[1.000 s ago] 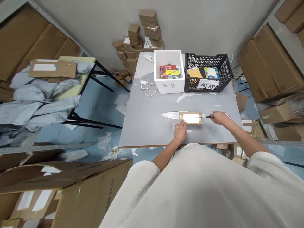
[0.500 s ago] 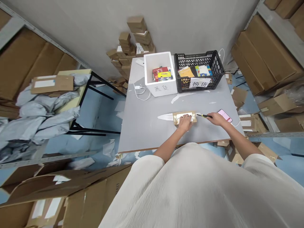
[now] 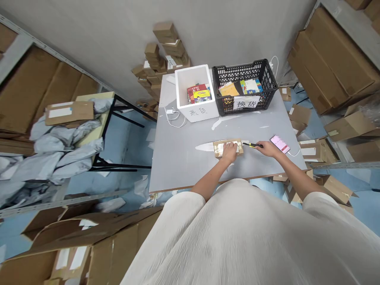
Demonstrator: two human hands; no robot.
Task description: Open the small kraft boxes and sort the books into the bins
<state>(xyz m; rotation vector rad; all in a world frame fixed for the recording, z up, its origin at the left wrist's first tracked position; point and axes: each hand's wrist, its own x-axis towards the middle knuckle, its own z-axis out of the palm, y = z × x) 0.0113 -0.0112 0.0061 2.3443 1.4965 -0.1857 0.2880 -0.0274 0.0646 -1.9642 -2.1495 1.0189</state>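
Observation:
A small taped cardboard box [image 3: 218,149] with a white label lies on the grey table [image 3: 175,158] near its front edge. On top of it rests my left hand [image 3: 229,152], its fingers over the label and the box's upper side. My right hand [image 3: 265,149] is closed round a black and yellow utility knife [image 3: 252,145], whose tip points left and lies close to the box's right end. A phone [image 3: 280,144] with a lit pink screen lies just right of my right hand, a white cable at its lower end.
At the table's back stand a white foam box [image 3: 204,111] with books and a black crate [image 3: 267,97] with books and envelopes. Left, a side table holds grey parcels [image 3: 47,138]. Cartons [image 3: 118,249] stand at lower left.
The view has shifted slightly. The knife in my right hand now points more level, its tip close to the box's right end. My left hand stays on the box.

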